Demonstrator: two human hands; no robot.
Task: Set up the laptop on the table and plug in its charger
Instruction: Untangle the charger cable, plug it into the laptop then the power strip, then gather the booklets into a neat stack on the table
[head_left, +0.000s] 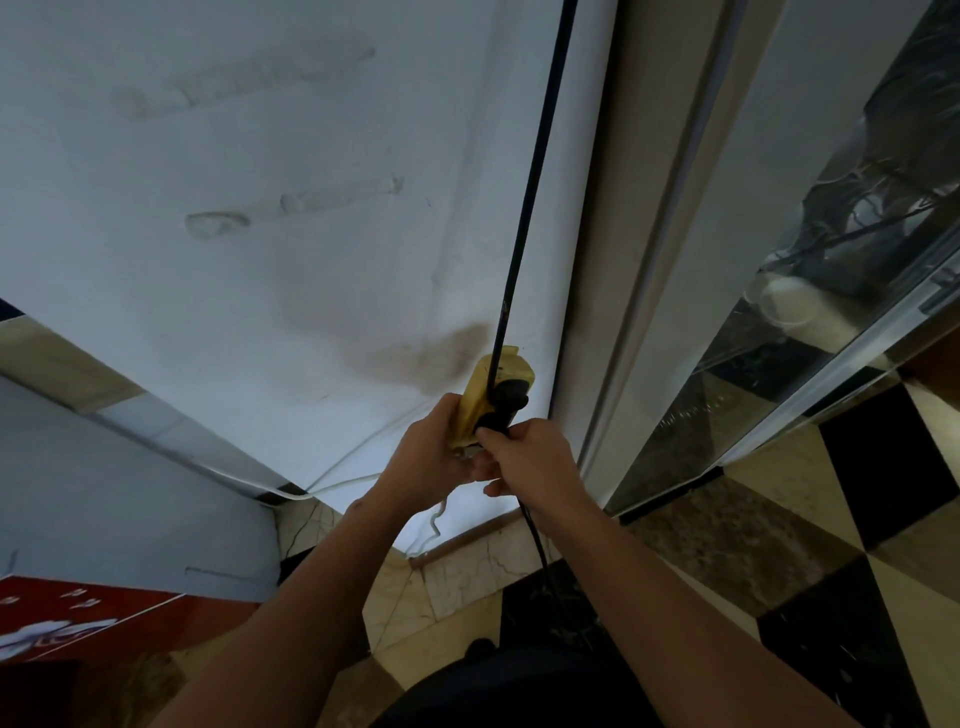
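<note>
A yellowed extension socket block hangs low against a white wall. My left hand grips its lower end from the left. My right hand pinches a black charger plug at the block's face. The charger's black cord runs down from under my right hand toward the floor. Another black plug sits in the block just above, and its black cable rises straight up the wall. The laptop and the table are out of view.
A thin white wire trails from the block down to the skirting. A glass door with a metal frame stands on the right. Below lie black and beige checkered floor tiles. A red box sits at lower left.
</note>
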